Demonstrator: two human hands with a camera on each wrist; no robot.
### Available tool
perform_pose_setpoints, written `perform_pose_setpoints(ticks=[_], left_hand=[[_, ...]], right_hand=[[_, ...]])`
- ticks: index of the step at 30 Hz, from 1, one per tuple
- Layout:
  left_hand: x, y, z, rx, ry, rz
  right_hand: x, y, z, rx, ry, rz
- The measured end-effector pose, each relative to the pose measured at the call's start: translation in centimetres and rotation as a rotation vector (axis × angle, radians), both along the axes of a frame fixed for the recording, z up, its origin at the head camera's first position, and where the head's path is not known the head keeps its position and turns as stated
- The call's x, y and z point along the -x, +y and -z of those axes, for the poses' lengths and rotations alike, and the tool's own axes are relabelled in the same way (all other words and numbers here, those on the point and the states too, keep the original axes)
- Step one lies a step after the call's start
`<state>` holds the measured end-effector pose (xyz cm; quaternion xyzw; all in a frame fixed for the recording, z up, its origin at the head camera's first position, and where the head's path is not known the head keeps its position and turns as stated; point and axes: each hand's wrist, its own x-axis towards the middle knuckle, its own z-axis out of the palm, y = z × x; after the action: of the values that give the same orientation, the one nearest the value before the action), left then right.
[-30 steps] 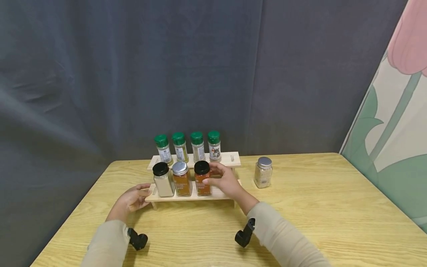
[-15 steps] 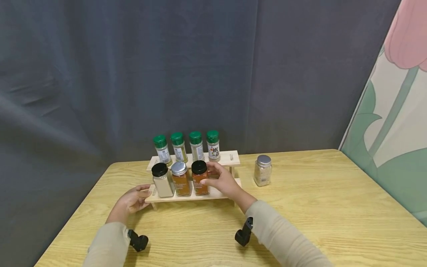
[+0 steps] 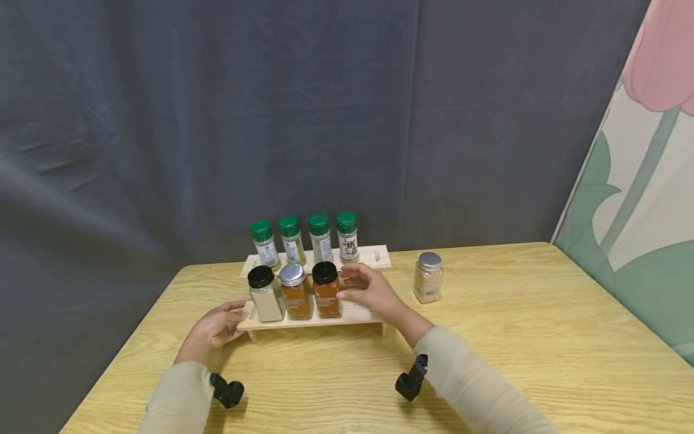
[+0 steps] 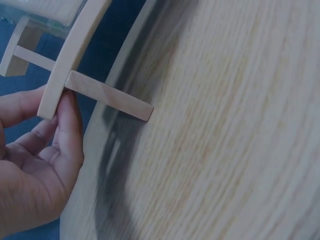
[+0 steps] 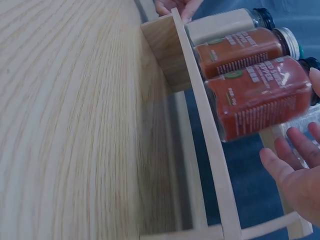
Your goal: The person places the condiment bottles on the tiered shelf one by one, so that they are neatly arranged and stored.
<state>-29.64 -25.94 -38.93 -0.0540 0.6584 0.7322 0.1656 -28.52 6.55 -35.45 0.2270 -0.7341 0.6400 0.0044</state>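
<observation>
A two-tier wooden spice rack (image 3: 356,313) stands on the table. My left hand (image 3: 214,327) pinches the left end of its lower shelf; in the left wrist view its fingers (image 4: 67,140) wrap that shelf's end beside the leg. On the lower shelf, left to right, stand a black-lidded jar of pale powder (image 3: 267,302), a silver-lidded jar of orange-red spice (image 3: 297,302) and a black-lidded jar of red pepper (image 3: 328,300). My right hand (image 3: 376,295) is just right of the red pepper jar (image 5: 265,100), fingers spread and loosely bent, a gap showing in the right wrist view.
Several green-capped spice bottles (image 3: 318,242) line the upper shelf. A silver-lidded glass jar (image 3: 428,280) with pale contents stands on the table (image 3: 515,325) right of the rack. A dark curtain (image 3: 303,120) hangs behind the table.
My right hand has let go of the red pepper jar and drawn slightly right. The jar shifted a little left, nearer the silver-lidded one. My left hand stays at the rack's end.
</observation>
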Motion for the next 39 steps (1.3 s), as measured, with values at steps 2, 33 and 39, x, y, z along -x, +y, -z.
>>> perform_pose_setpoints(ticks=[2, 33, 39], left_hand=[[0.0, 0.0, 0.0, 0.001, 0.002, -0.001], [0.0, -0.1, 0.1, 0.002, 0.004, 0.015], [0.1, -0.1, 0.1, -0.033, 0.003, 0.031]], right_hand=[[-0.3, 0.5, -0.1, 0.006, 0.006, -0.007], [-2.9, 14.1, -0.2, 0.034, 0.023, 0.234], [-2.6, 16.1, 0.1, -0.001, -0.026, 0.31]])
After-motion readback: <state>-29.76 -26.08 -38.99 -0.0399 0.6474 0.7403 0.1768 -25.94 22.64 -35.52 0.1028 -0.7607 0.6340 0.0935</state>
